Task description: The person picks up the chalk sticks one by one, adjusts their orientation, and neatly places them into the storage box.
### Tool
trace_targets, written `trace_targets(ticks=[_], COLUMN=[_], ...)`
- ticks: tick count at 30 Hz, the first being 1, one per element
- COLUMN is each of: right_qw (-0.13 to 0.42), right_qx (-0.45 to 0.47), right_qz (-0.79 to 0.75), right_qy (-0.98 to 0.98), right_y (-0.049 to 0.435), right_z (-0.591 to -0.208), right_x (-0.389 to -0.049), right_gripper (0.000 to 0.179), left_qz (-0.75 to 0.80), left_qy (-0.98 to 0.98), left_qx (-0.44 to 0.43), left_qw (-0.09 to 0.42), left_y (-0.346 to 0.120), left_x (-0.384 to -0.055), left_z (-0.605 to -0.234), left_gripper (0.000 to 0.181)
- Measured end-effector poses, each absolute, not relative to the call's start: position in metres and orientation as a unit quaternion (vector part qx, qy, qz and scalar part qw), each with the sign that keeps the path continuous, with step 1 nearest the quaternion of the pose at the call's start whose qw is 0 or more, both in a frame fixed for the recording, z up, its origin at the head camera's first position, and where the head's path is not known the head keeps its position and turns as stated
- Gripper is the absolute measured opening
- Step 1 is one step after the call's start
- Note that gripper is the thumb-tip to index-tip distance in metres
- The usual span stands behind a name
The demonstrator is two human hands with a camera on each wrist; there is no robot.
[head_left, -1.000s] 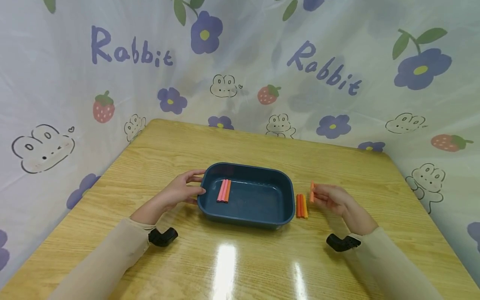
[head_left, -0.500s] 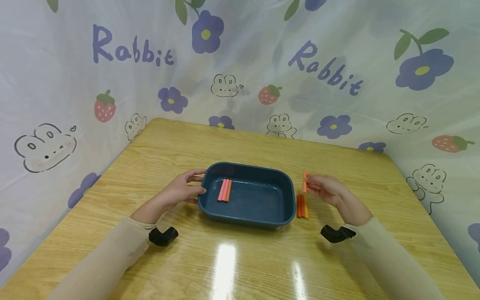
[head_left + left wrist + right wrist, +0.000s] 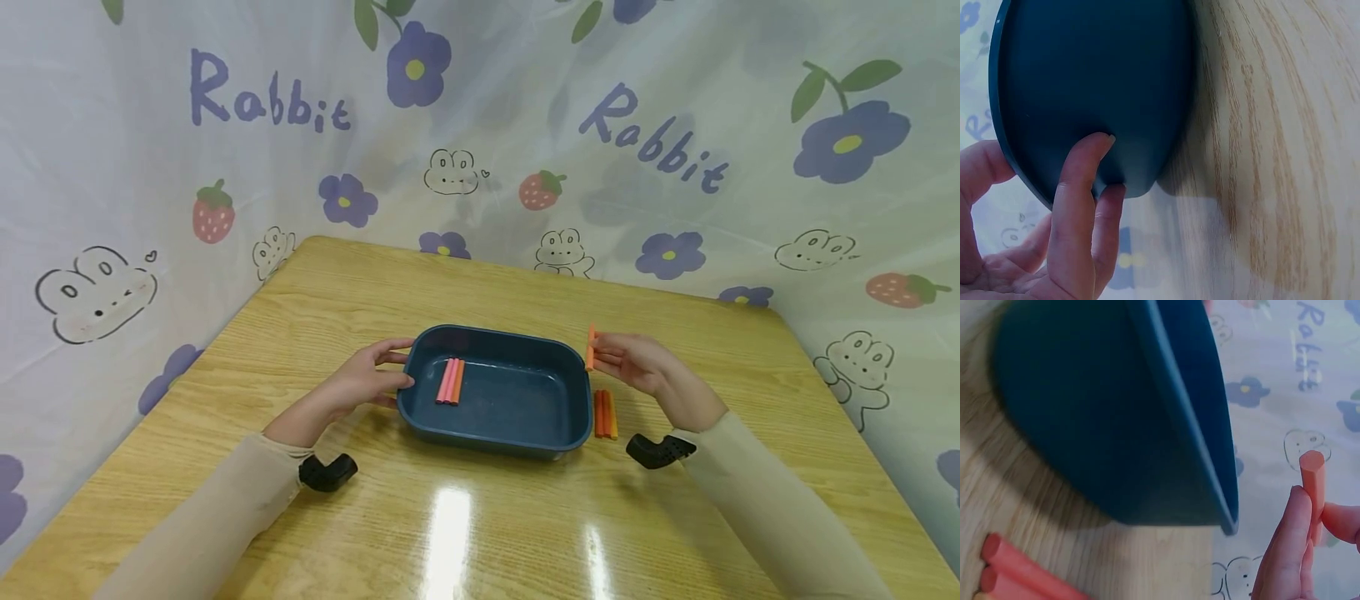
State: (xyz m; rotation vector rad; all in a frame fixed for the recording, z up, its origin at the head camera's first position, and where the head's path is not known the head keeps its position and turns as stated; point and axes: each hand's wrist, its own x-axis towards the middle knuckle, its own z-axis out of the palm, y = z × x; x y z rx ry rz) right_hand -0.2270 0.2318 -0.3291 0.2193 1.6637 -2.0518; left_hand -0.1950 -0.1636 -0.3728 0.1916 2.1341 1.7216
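Note:
My left hand [image 3: 362, 385] holds the left end of a dark blue plastic basin [image 3: 495, 437]; in the left wrist view its fingers [image 3: 1075, 206] lie against the outer wall. Between thumb and fingertips, my right hand [image 3: 637, 360] pinches a short orange stick [image 3: 591, 348], crayon-like, at the basin's right rim. Its flat, faceted end shows in the right wrist view. Two pink sticks [image 3: 447, 381] and an orange one lie side by side inside the basin, toward the left. To the basin's right, red-orange sticks [image 3: 602, 414] and a yellow-orange stick [image 3: 613, 415] lie together, just in front of my right hand.
The wooden table [image 3: 330, 283] carries the basin and runs back to a white cloth backdrop [image 3: 480, 108] with rabbits, flowers and strawberries. A black fitting [image 3: 327, 473] sits on my left wrist, and another black fitting [image 3: 660, 451] on my right.
My right hand has moved left and away from me with the orange stick, from beyond the loose sticks to the basin's right rim. The left hand and basin stay in place.

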Motion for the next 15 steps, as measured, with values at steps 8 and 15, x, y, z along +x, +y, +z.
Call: trace_targets(ticks=[8, 15], right_qw=[0.260, 0.272], right_qx=[0.089, 0.108], right_qz=[-0.764, -0.752], right_qy=[0.584, 0.590], right_y=[0.213, 0.192], right_z=[-0.325, -0.324], right_x=[-0.236, -0.244], right_gripper=[0.011, 0.015], left_qz=[0.615, 0.614], left_qy=[0.761, 0.761], left_qx=[0.069, 0.069], left_qw=[0.195, 0.195], left_y=[-0.164, -0.164], left_x=[-0.195, -0.194], left_z=[-0.373, -0.372], left_gripper=[0.063, 0.063])
